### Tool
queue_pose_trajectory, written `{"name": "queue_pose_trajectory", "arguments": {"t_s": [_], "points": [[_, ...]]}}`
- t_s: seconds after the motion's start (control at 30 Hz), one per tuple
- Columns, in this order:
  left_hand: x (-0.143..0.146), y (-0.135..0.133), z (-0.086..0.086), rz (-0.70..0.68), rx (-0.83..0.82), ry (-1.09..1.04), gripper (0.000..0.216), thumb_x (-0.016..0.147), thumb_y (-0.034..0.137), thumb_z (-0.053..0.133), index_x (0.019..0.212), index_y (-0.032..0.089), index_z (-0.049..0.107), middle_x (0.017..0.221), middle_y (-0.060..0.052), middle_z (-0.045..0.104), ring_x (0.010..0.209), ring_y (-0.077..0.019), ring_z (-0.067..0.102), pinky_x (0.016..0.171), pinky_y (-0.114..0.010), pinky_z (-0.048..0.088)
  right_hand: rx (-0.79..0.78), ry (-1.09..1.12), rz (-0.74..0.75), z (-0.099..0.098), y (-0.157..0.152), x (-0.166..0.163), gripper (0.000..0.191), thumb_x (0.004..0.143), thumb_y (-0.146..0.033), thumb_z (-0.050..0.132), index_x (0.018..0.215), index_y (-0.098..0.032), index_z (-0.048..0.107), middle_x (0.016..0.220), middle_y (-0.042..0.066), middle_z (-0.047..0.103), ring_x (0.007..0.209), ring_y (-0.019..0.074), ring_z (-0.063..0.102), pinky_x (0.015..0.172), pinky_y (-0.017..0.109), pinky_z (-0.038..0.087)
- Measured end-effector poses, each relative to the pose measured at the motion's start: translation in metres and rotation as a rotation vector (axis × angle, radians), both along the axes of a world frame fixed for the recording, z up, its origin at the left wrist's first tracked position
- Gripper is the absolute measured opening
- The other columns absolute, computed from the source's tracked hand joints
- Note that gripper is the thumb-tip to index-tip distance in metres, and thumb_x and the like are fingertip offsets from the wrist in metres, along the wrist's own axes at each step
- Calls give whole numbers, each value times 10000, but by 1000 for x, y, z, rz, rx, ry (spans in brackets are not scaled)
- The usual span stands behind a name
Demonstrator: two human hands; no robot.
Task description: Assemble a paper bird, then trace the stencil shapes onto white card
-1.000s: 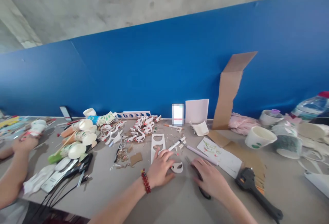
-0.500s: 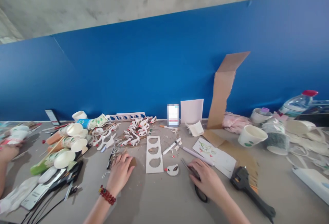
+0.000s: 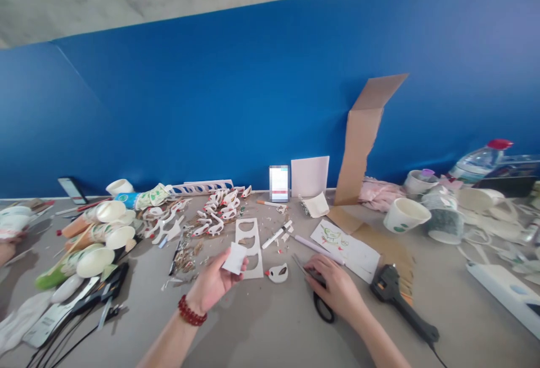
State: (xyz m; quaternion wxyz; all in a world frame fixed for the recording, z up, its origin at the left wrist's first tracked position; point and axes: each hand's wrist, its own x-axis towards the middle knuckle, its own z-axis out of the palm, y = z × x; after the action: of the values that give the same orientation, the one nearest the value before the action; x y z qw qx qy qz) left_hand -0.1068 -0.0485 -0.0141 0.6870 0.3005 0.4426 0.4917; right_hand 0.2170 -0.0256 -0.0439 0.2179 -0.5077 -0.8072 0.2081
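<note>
My left hand point(image 3: 211, 283), with a red bead bracelet at the wrist, is raised a little above the grey table and pinches a small white card piece point(image 3: 235, 258). My right hand point(image 3: 333, 289) lies flat on the table over black-handled scissors point(image 3: 318, 300). Between the hands sits a small white bird-shaped cutout point(image 3: 278, 272). Just behind it lies a white strip with cut-out holes point(image 3: 248, 238).
A black glue gun point(image 3: 396, 297) lies right of my right hand. Paper cups point(image 3: 97, 233) and cables crowd the left; several white cutouts point(image 3: 211, 216) lie behind. A printed sheet point(image 3: 346, 247), cardboard point(image 3: 358, 143), bowls point(image 3: 405, 214) and a water bottle point(image 3: 481, 160) stand right. Another person's hand point(image 3: 6, 247) shows at far left.
My left hand moved from the bird cutout to the left, picked up a small piece and lifted it, white side showing. My right hand stayed on the scissors.
</note>
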Motion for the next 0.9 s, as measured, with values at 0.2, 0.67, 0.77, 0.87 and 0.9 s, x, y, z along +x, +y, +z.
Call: {"name": "queue_pose_trajectory", "arguments": {"t_s": [0.2,0.67,0.77,0.87,0.9], "points": [[17,-3,-2,-14,-41,-227,289,917,332,611,1067,87,646,977,-165,703,874,-221,668,699,-312,536,-1,20,11,-1,2,0,163,866,-246,502,962,-223,631,1044,71,649,932,234,630,813,333,504],[8,-22,-4,38,49,-163,204,820,210,732,995,179,631,855,-6,583,649,-72,554,565,-198,437,135,-135,-81,10,-27,14,265,829,-350,629,1058,-220,595,1107,90,645,1021,281,631,852,386,524],[18,-23,0,16,89,-15,339,815,216,734,1125,222,597,953,3,543,570,-26,499,507,-179,384,83,-174,-112,12,-43,23,150,838,-369,622,917,-242,610,946,54,674,884,256,666,753,349,535],[29,-24,8,-11,150,144,366,872,294,659,1215,236,544,1076,-49,545,664,-96,599,550,-230,448,33,-181,-143,9,-53,26,143,865,-374,574,891,-241,620,913,56,686,857,248,674,735,339,526],[33,-24,11,-33,181,171,360,893,317,623,1230,230,530,1082,-68,556,694,-130,627,544,-244,455,12,-186,-164,8,-54,25,146,866,-368,561,892,-237,621,909,60,690,855,248,676,729,337,522]]}}
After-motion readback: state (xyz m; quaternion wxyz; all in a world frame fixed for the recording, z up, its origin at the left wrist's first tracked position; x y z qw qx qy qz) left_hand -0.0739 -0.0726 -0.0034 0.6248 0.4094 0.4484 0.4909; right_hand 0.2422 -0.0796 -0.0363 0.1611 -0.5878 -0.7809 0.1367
